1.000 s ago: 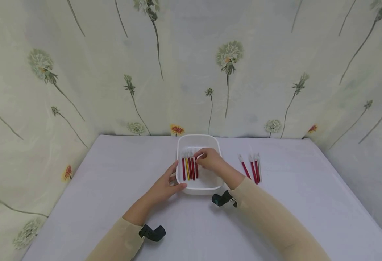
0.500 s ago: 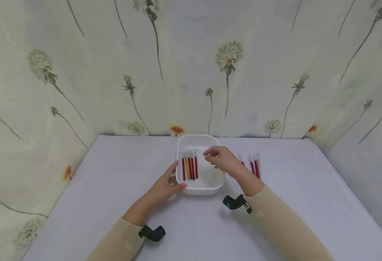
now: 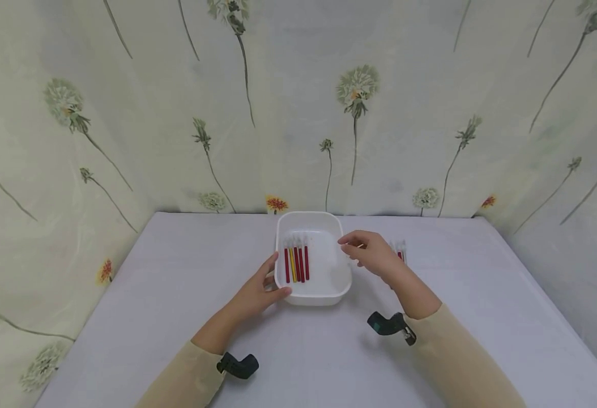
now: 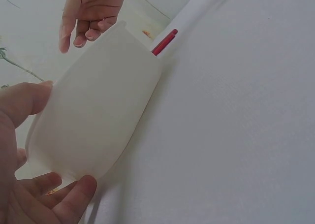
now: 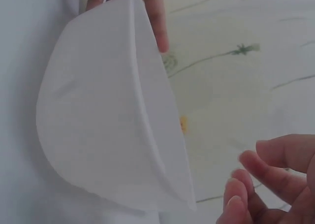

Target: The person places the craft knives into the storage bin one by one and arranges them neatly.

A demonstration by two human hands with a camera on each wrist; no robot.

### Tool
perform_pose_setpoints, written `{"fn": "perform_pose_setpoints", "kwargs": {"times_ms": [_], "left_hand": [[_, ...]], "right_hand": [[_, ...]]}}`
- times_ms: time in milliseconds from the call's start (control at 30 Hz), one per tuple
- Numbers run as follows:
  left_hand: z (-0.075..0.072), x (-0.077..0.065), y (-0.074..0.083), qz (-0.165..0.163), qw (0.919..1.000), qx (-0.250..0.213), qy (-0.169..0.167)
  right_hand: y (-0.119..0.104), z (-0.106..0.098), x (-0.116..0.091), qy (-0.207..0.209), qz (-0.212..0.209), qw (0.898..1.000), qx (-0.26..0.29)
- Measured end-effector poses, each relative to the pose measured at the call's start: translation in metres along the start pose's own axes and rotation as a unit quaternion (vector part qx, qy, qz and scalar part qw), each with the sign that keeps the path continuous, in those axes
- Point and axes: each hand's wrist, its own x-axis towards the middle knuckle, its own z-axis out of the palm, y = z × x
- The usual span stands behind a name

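In the head view a white plastic basin (image 3: 329,275) stands mid-table. My left hand (image 3: 254,292) grips its left side, thumb at the near-left corner of the rim and fingers along the outer wall. Inside, at the left, several slim red pens (image 3: 306,263) and one yellow pen (image 3: 293,266) lie side by side, their clear ends pointing away. Just right of the basin, my right hand (image 3: 375,254) hovers with loosely bent fingers and nothing between them. More red pens (image 3: 400,255) lie beyond it, mostly hidden by that hand and forearm.
White cloth covers the table (image 3: 186,255). Behind its far edge hangs a curtain (image 3: 288,141) printed with dandelions. Red pen ends (image 4: 165,43) stick out past the basin in the left wrist view.
My right hand has let go of a red pen in the basin and moved right, out past the rim. The left hand and the basin have stayed put.
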Motion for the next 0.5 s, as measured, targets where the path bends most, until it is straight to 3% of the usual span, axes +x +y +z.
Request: {"fn": "perform_pose_setpoints", "kwargs": {"times_ms": [500], "left_hand": [[-0.001, 0.000, 0.000, 0.003, 1.0000, 0.001, -0.002]], "right_hand": [[0.028, -0.031, -0.023, 0.050, 0.010, 0.998, -0.048]]}}
